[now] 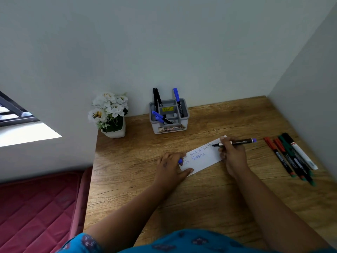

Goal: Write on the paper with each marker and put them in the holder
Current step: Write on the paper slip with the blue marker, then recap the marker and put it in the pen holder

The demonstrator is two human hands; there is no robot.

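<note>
R hand [231,154] fingers pinch marker [237,142] nr tip, writing on paper [202,159]. L hand [171,167] pins paper, prob. gripping blue cap [180,161]. Marker light, rigid; paper flimsy.

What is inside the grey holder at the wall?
The grey holder holds two black markers and three blue-capped markers. Their lower ends are hidden by its walls.
</note>
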